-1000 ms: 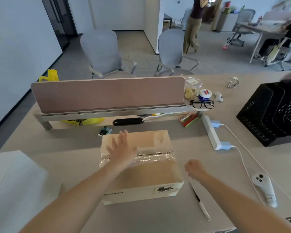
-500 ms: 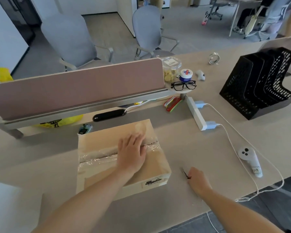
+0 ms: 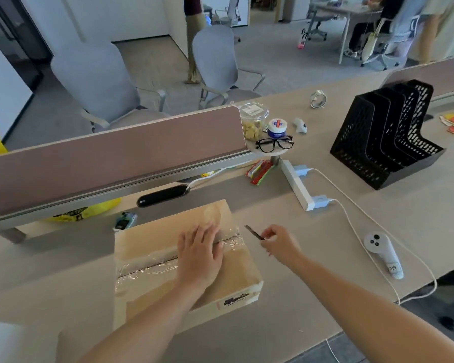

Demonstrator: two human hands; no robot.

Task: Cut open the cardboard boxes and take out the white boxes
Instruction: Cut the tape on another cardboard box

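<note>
I'm pressing my flat left hand (image 3: 199,255) on the tan rectangular cardboard box (image 3: 155,231) on the beige desk (image 3: 268,205), right hand (image 3: 278,242) pinching a slim dark cutter (image 3: 252,231) just beside its clear-taped seam (image 3: 147,265), tape looking uncut, so cutting and pulling out white boxes are both remaining.

white controller (image 3: 383,254): tag near its base is showing handwriting like "P19", uncertain | small jar (image 3: 277,128): lid is showing a blue-and-red cross | cardboard box (image 3: 152,247): side sticker's black print is blurring, unreadable | yellow bag (image 3: 84,212): print unreadable
</note>
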